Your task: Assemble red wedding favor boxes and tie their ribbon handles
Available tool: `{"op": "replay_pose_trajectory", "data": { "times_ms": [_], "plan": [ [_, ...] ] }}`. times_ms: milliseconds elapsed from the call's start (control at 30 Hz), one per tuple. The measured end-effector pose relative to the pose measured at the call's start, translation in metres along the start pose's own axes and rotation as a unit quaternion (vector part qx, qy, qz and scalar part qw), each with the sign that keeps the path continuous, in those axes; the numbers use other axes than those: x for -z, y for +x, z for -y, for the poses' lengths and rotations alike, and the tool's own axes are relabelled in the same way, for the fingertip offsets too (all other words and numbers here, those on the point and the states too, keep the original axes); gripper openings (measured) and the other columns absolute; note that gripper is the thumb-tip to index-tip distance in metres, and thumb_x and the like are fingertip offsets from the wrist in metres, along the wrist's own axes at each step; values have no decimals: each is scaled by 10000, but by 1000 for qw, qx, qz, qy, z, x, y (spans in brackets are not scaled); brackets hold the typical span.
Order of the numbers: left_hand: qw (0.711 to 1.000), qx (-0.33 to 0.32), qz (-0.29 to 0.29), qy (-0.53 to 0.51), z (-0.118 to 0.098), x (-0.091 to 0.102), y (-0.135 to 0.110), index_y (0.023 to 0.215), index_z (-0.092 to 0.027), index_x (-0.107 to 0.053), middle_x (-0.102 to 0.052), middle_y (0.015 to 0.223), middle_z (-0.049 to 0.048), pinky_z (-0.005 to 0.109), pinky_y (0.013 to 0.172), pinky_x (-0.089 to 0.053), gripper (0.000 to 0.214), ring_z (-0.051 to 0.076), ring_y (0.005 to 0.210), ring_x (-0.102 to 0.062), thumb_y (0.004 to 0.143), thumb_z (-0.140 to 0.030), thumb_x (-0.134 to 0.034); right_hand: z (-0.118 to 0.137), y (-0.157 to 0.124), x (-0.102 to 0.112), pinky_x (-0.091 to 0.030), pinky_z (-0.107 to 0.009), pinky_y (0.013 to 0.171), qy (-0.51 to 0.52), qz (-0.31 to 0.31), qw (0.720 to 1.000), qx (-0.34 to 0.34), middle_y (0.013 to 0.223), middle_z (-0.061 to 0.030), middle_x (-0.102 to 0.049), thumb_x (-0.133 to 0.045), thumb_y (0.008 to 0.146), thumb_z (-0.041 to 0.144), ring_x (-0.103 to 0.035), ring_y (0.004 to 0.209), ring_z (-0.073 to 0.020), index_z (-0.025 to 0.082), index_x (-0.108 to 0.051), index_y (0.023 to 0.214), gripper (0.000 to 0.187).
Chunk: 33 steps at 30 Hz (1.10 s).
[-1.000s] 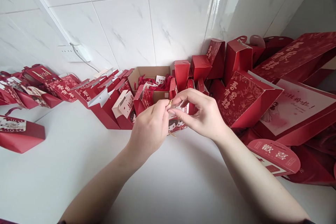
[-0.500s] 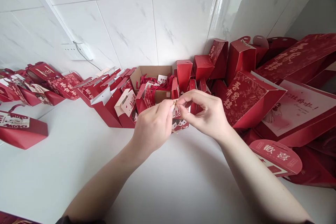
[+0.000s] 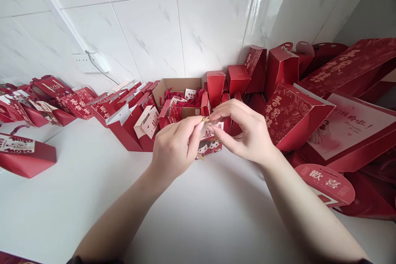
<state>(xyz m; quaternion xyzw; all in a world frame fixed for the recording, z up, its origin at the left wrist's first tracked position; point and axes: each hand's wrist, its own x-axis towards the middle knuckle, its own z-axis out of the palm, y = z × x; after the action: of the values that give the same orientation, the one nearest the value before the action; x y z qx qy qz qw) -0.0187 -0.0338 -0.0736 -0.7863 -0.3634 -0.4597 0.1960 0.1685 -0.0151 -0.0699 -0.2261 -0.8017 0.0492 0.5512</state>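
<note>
My left hand [image 3: 175,144] is closed in a pinch, with a thin gold ribbon [image 3: 204,120] at its thumb and fingertip. From the other side my right hand [image 3: 244,132] meets the ribbon with curled fingers, index finger and thumb close to the left fingertips. A loose gold end [image 3: 201,156] hangs below the left hand. Right behind the fingertips is a small red gift box [image 3: 213,145] with a cartoon couple on its front, partly covered by my hands. Whether the ribbon is fastened to this box is hidden.
Behind stands an open cardboard box [image 3: 194,83] with red ribbons and tags. Red gift boxes [image 3: 126,130] line up at left; another [image 3: 40,159] lies farther left. Larger red boxes [image 3: 287,115] and a rounded red carton [image 3: 331,183] crowd the right. A tiled wall [image 3: 148,37] backs the white table [image 3: 93,181].
My fingertips have drawn slightly apart at the ribbon, and more of it shows. The left hand has shifted a little left. More of the cartoon box front is visible.
</note>
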Motion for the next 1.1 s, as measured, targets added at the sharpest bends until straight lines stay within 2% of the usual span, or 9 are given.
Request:
{"op": "replay_pose_trajectory", "data": {
  "times_ms": [233, 467, 567, 633, 733, 900, 933, 1000, 1100],
  "plan": [
    [996, -50, -27, 62, 1, -3, -3, 1059, -193, -675, -768, 854, 25, 257, 642, -491, 184, 129, 623, -660, 914, -169, -565, -2, -3, -8, -552, -362, 735, -28, -18, 999, 18, 895, -57, -672, -594, 903, 181, -637, 816, -195, 233, -618, 929, 63],
    [996, -19, 11, 82, 1, -1, -2, 1030, -191, -647, -751, 840, 21, 266, 620, -466, 171, 135, 632, -659, 940, -184, -502, 4, -5, -12, -565, -376, 765, -37, -12, 999, 32, 924, -59, -697, -566, 906, 166, -662, 851, -208, 240, -633, 970, 118],
    [999, 10, 33, 41, 2, 3, 1, 1000, -197, -626, -707, 754, 2, 258, 610, -447, 170, 124, 608, -620, 960, -181, -461, 6, -3, -8, -561, -371, 771, -13, -3, 1000, 0, 923, -54, -691, -552, 914, 169, -652, 841, -201, 237, -634, 968, 119],
    [997, 26, 69, 1, 3, 7, 5, 968, -194, -611, -651, 688, -8, 262, 595, -420, 183, 121, 590, -572, 975, -182, -428, 7, -1, -4, -554, -358, 750, -7, -4, 1000, -27, 926, -52, -676, -566, 914, 182, -637, 813, -189, 230, -625, 992, 110],
    [992, 13, 123, -24, 4, 10, 9, 917, -188, -597, -604, 671, -4, 288, 626, -394, 200, 135, 619, -539, 982, -183, -408, 5, 1, 1, -546, -354, 756, -5, 15, 999, -37, 961, -62, -666, -596, 910, 197, -629, 828, -187, 219, -623, 1019, 115],
    [990, -15, 141, 7, 5, 7, 10, 886, -196, -582, -640, 734, 8, 329, 729, -406, 162, 169, 741, -591, 966, -182, -441, -1, 1, 3, -539, -335, 713, 0, 61, 998, -33, 936, -63, -670, -591, 914, 189, -634, 829, -187, 213, -637, 944, 61],
    [991, -8, 132, 2, 5, 6, 10, 910, -199, -579, -657, 782, 17, 333, 754, -420, 129, 177, 785, -608, 959, -190, -459, -2, 0, 4, -537, -333, 711, -5, 62, 997, -34, 928, -61, -668, -592, 912, 187, -634, 820, -185, 212, -636, 942, 59],
    [997, 2, 72, 0, 4, 4, 10, 938, -200, -566, -670, 875, 43, 342, 785, -444, 43, 196, 861, -621, 929, -213, -526, -2, 0, 4, -534, -334, 724, -19, 54, 998, -33, 913, -57, -667, -598, 904, 184, -634, 817, -183, 210, -631, 922, 46],
    [999, -46, -17, 3, 1, 3, 7, 862, -205, -527, -636, 786, 27, 331, 714, -454, 82, 182, 757, -598, 863, -185, -606, -1, 1, 3, -526, -333, 734, -44, 29, 998, -30, 895, -53, -670, -608, 892, 173, -632, 825, -185, 209, -618, 884, 38]
  ]
}}
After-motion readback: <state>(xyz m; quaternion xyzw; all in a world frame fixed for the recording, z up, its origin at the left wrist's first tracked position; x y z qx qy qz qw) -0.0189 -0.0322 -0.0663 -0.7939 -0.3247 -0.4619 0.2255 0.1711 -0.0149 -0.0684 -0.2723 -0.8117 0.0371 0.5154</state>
